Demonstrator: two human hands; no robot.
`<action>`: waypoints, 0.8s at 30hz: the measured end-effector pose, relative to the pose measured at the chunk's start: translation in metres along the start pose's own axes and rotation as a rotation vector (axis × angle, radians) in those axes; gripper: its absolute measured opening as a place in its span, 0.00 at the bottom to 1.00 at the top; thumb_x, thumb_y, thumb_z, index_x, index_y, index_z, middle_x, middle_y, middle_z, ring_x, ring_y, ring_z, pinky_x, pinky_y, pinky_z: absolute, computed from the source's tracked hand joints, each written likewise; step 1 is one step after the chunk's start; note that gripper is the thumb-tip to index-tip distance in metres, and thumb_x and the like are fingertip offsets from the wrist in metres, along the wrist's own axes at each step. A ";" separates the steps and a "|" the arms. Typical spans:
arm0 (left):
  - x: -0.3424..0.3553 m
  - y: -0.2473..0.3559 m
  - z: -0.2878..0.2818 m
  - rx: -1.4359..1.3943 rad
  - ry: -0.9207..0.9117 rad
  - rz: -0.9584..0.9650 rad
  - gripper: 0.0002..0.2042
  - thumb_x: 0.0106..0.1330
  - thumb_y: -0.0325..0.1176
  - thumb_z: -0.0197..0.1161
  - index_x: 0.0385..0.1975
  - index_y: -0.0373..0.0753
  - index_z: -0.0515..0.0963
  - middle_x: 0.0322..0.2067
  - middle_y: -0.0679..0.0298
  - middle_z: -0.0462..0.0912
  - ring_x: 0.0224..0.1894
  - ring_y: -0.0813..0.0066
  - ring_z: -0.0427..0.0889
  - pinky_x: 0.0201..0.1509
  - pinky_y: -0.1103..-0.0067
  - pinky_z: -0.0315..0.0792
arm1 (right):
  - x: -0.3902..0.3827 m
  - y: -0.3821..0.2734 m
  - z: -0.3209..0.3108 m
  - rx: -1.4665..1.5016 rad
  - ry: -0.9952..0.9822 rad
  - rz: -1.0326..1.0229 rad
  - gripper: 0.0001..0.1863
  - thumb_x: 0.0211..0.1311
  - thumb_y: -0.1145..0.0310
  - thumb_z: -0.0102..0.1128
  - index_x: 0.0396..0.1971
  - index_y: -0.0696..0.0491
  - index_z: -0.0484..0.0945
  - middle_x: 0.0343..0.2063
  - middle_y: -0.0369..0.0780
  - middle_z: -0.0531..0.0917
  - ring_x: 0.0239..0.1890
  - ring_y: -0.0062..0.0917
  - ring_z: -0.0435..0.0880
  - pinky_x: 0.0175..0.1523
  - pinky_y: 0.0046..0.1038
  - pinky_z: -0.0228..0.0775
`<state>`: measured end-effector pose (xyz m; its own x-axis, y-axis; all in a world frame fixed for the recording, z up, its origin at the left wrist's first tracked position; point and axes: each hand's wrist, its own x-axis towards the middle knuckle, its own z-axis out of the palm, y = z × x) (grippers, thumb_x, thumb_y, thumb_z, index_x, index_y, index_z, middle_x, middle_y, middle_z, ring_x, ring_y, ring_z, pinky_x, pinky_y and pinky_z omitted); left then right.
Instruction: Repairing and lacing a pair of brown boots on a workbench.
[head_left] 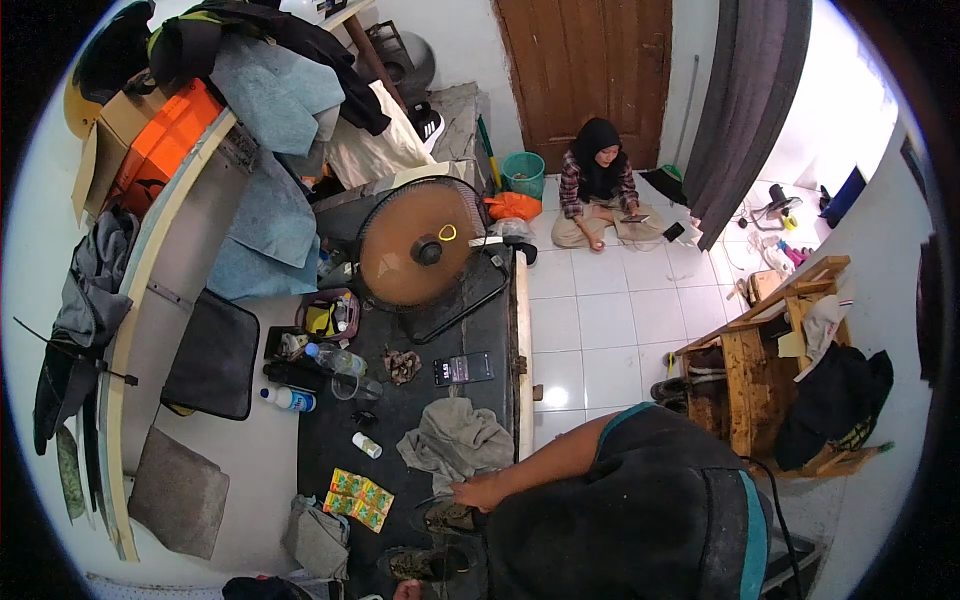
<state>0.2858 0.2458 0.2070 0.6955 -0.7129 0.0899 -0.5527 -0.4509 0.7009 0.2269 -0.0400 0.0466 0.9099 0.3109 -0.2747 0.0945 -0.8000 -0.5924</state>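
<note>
My bare right arm reaches in from a dark sleeve with teal trim. My right hand (482, 491) is closed at the top of a brown-patterned shoe (450, 517), beside the lower end of a crumpled grey cloth (455, 435). A second patterned shoe (420, 565) lies nearer on the black tabletop (340, 440). Just below its toe, a small part of my left hand (408, 590) shows at the bottom edge; its fingers are mostly cut off. Yellow-green sachets (358, 500) and a small white bottle (367, 445) lie left of the shoes.
A large fan (420, 245) stands at the table's far end. A phone (463, 369), a clear plastic bottle (335, 358) and a blue-white bottle (288, 400) lie between. A person (598, 185) sits on the tiled floor. A wooden rack (742, 400) stands right; a shelf (150, 260) runs left.
</note>
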 end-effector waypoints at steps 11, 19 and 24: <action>-0.009 -0.064 0.047 0.038 -0.231 -0.106 0.09 0.73 0.34 0.59 0.44 0.35 0.74 0.38 0.57 0.78 0.39 0.59 0.77 0.45 0.67 0.73 | 0.010 0.010 0.030 0.002 0.316 -0.128 0.37 0.61 0.60 0.67 0.66 0.60 0.63 0.66 0.57 0.63 0.55 0.57 0.78 0.60 0.50 0.72; -0.065 -0.094 0.075 -0.006 -0.371 -0.267 0.17 0.70 0.33 0.65 0.55 0.33 0.77 0.46 0.50 0.82 0.47 0.51 0.83 0.53 0.63 0.77 | 0.003 -0.013 0.003 0.155 0.135 -0.023 0.29 0.65 0.53 0.63 0.56 0.62 0.74 0.49 0.56 0.80 0.53 0.53 0.81 0.57 0.46 0.76; -0.050 -0.040 0.064 -0.036 -0.262 -0.403 0.15 0.72 0.31 0.61 0.55 0.34 0.80 0.50 0.47 0.83 0.55 0.49 0.82 0.58 0.65 0.76 | 0.027 0.008 0.020 0.206 0.163 -0.258 0.18 0.61 0.59 0.66 0.41 0.61 0.82 0.36 0.52 0.84 0.43 0.48 0.86 0.48 0.43 0.78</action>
<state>0.2434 0.2653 0.1297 0.7096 -0.5983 -0.3722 -0.2429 -0.7036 0.6678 0.2441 -0.0280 0.0193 0.9206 0.3901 0.0180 0.2610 -0.5804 -0.7713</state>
